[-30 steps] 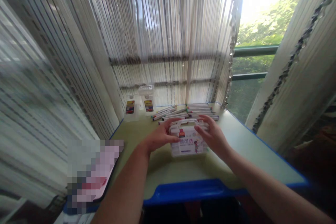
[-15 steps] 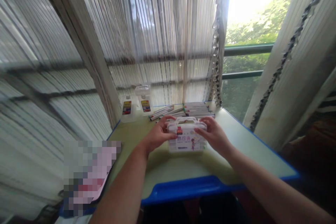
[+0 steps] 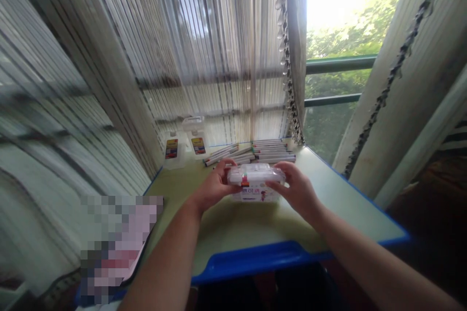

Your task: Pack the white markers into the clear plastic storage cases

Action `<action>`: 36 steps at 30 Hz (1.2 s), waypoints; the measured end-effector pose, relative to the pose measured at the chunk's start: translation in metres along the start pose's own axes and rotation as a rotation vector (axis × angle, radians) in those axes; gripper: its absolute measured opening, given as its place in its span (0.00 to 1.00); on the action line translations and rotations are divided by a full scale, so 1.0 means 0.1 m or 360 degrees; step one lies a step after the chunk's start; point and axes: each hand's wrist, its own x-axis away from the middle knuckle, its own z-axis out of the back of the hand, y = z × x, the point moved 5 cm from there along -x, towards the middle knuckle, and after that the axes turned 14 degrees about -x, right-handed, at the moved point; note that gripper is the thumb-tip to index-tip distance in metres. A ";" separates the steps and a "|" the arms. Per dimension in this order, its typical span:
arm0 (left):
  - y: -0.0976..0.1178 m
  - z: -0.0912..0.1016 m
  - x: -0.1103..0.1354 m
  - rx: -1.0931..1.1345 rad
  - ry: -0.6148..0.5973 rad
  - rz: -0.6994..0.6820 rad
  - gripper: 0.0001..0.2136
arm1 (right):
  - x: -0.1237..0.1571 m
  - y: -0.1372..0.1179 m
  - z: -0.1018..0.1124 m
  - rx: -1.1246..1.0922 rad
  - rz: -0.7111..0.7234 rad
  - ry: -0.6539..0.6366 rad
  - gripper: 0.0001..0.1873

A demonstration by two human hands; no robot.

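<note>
A clear plastic carrying case (image 3: pixel 256 185) with a printed label is between my two hands over the middle of the table. My left hand (image 3: pixel 213 184) grips its left end, thumb on the front and fingers behind. On the other end, my right hand (image 3: pixel 297 187) is closed the same way. The case tips so that its top side, where the handle is, shows toward me. What is inside it I cannot make out. Just behind the case lie several white markers (image 3: pixel 273 155) with coloured ends, some in a row and some slanted.
Two clear plastic cases with dark labels, a left one (image 3: pixel 174 153) and a right one (image 3: pixel 199 142), stand at the table's back left. A blurred pink object (image 3: pixel 136 233) lies at the left edge. The table (image 3: pixel 328 204) has a blue rim; string curtains (image 3: pixel 219 48) hang behind.
The case has tilted, its top turning toward me, so more of the top side and less of the front label shows. Both hands keep their hold. The view has shifted slightly.
</note>
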 end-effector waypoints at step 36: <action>-0.04 0.03 -0.02 -0.0159 0.0099 0.0110 0.20 | -0.03 -0.11 0.04 0.0085 -0.0001 -0.0387 0.15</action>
